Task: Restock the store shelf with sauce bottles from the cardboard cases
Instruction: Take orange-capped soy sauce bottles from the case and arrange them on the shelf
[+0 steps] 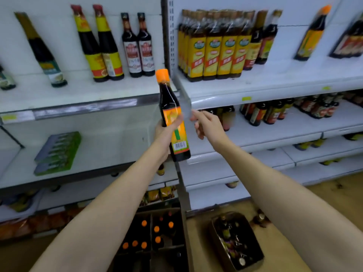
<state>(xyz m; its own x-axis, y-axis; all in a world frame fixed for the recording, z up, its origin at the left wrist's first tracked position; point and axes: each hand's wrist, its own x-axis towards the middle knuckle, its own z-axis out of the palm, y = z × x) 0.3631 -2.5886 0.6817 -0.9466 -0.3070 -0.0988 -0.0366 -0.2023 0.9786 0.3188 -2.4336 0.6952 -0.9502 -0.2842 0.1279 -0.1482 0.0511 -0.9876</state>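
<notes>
1 hand, the left hand (pixel 164 132), grips the orange-capped bottle (pixel 173 116) low while the right hand (pixel 204 122) hovers slack beside it, so it could tip.

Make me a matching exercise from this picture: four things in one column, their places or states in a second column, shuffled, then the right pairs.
Things:
1. orange-capped bottle
2. right hand
3. yellow-label pack
4. green pack

Places or states:
A. lying flat on the left middle shelf
B. gripped in the left hand
C. standing on the right top shelf
D. open, holding nothing

Pairs: 1-B, 2-D, 3-C, 4-A
</notes>
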